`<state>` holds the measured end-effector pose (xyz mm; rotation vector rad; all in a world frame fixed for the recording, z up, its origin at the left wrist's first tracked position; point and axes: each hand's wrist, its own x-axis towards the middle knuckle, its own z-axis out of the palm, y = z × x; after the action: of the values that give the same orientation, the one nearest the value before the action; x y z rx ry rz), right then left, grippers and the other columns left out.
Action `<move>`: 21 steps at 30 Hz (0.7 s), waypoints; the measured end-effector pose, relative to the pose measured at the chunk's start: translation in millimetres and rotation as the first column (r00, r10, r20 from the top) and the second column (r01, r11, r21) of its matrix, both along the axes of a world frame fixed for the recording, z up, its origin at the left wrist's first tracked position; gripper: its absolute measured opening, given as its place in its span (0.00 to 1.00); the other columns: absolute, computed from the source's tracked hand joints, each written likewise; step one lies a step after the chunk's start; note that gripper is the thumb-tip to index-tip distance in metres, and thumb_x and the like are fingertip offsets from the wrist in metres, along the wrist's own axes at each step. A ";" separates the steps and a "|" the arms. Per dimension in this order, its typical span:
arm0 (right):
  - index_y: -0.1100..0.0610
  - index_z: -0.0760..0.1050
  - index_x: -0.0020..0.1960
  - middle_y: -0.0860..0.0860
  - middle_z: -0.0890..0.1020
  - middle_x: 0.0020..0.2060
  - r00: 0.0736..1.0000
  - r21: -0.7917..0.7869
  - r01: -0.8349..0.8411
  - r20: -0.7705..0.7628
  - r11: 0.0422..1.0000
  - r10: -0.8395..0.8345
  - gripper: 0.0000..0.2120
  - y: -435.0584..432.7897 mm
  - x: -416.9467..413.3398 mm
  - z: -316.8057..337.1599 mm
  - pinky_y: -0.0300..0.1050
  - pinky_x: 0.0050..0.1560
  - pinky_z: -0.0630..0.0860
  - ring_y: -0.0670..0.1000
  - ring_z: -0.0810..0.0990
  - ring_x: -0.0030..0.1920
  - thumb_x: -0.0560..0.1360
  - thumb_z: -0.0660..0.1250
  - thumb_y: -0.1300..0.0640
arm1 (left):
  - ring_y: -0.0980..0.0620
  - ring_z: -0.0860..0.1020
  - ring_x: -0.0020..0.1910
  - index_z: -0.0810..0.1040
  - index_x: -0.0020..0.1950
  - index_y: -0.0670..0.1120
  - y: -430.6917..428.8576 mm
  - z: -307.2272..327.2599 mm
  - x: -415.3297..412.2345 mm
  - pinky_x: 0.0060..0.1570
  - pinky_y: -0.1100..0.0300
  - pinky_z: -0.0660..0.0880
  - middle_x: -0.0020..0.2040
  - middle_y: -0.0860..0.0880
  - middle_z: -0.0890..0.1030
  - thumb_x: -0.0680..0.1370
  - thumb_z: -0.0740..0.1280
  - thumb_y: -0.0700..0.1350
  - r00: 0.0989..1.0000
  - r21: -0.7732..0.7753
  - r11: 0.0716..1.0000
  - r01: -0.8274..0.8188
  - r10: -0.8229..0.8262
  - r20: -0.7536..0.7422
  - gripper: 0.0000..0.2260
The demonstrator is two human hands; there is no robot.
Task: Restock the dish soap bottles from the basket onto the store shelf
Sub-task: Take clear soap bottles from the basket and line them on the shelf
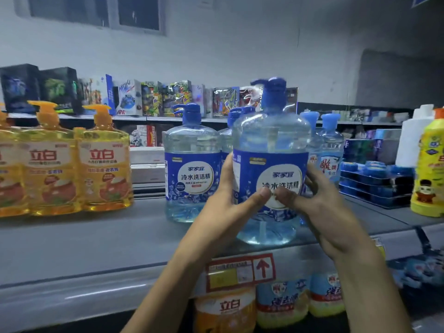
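Note:
A large clear-blue dish soap bottle [271,145] with a blue pump and blue label stands near the front edge of the grey shelf [96,236]. My left hand [228,207] grips its left side, thumb across the label. My right hand [324,207] grips its right side, thumb meeting the left thumb on the label. A matching blue bottle [192,164] stands just to the left, and more blue-capped bottles [329,145] stand behind on the right. The basket is out of view.
Yellow pump bottles [72,164] line the shelf's left. A white bottle [410,140] and a yellow bottle [430,169] stand at far right, next to dark trays of blue items [374,183]. A price tag [240,272] hangs on the shelf edge; more bottles [281,304] sit below.

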<state>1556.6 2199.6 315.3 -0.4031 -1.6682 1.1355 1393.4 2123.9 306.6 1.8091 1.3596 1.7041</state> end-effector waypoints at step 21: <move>0.40 0.44 0.79 0.38 0.75 0.67 0.851 0.251 0.198 0.436 0.948 -0.293 0.52 13.4 -13.5 -30.7 0.45 0.65 0.71 0.43 0.75 0.65 0.63 0.69 0.37 | 0.45 0.80 0.58 0.19 0.72 0.59 -1.3 -17.8 2.7 0.58 0.46 0.77 0.68 0.48 0.78 0.79 0.66 0.60 0.835 -0.274 0.875 -0.398 0.223 -0.502 0.51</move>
<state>1543.1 2212.9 284.6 -0.7894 -2.0561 0.7002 1396.2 2122.6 288.8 1.9001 2.1190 1.0561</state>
